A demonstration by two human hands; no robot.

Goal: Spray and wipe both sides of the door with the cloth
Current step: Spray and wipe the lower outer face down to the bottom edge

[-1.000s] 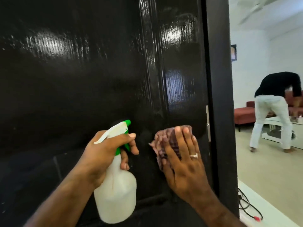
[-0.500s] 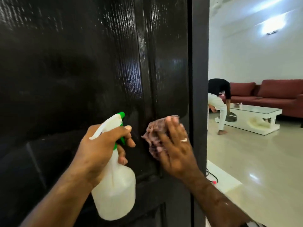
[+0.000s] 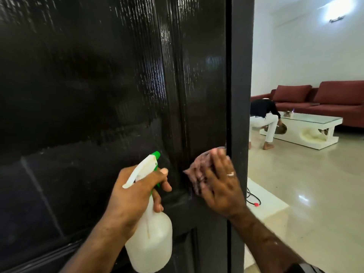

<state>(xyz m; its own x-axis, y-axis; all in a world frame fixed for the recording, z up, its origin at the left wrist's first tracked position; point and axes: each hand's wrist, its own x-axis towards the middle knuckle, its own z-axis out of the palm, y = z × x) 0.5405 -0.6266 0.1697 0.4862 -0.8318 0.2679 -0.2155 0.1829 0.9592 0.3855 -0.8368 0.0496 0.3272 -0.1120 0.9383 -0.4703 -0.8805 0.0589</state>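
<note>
right grip [image 3: 220,186] presses the cloth [image 3: 197,174] flat on the door [image 3: 98,95], left grip [image 3: 136,196] holding the spray bottle [image 3: 149,243]; wiping step, lower panel likely next.

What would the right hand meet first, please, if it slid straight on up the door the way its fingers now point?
Probably nothing soon: the right hand, pressing the cloth flat, points up along the door beside its right edge. That glossy strip looks bare to the top of the picture, though any handle higher up is out of view.

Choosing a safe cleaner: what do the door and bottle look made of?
Door: likely wood under glossy dark paint or varnish; grain ridges show in the reflections. Bottle: translucent whitish plastic, matte, with a green-tipped white plastic trigger.
</note>
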